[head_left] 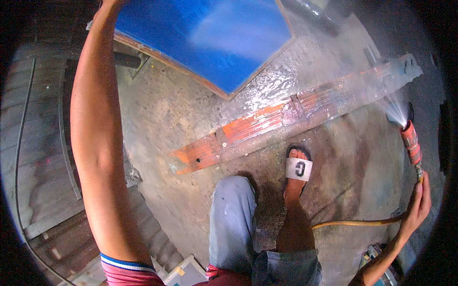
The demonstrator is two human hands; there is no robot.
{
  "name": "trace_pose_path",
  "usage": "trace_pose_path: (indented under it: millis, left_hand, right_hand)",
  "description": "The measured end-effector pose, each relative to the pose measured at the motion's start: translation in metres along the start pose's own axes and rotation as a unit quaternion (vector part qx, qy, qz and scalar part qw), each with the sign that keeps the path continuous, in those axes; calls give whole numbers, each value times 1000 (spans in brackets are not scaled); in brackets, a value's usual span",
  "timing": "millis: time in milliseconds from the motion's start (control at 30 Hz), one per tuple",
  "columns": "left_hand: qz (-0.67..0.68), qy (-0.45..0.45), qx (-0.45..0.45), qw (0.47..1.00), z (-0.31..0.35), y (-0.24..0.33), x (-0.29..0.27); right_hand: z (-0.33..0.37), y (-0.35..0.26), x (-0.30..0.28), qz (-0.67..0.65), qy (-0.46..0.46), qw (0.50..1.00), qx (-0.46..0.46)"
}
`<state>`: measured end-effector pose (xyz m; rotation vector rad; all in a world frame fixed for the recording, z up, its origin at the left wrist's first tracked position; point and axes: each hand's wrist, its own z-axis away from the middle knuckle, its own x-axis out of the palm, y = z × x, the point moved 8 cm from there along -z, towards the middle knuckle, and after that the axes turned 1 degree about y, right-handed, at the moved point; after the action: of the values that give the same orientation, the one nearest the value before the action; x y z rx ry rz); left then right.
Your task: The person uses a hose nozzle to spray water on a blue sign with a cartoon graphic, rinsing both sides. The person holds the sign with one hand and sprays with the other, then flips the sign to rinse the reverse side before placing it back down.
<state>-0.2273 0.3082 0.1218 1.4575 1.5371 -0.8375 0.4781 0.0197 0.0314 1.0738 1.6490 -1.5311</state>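
Observation:
At the far right my right hand (419, 202) is closed round the rear end of a red hose nozzle (411, 143), where a yellow-brown hose (358, 223) joins it. A fan of water sprays from the nozzle's tip, away from me. My left arm reaches up along the left side; only the base of my left hand (109, 4) shows at the top edge, with its fingers out of view. It is near the upper left of a large blue panel (210, 43) with a thin wooden frame. One corner of the panel points toward me.
A wet, raised strip of orange brick (253, 126) crosses the concrete floor (157, 119) below the panel. My sandalled foot (298, 169) stands just nearer than it. Dark corrugated sheets (38, 143) and a thin cable (21, 138) lie at the left. Mist blurs the upper right.

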Motion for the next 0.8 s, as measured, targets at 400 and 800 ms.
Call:
trace_pose_path:
  millis: [400, 800]
  left_hand:
    - [44, -11, 55, 997, 2, 4, -3]
    - [100, -70, 105, 987, 9, 5, -7]
  right_hand:
    - [3, -55, 23, 28, -81, 994, -69]
    - [5, -57, 28, -22, -74, 996, -53]
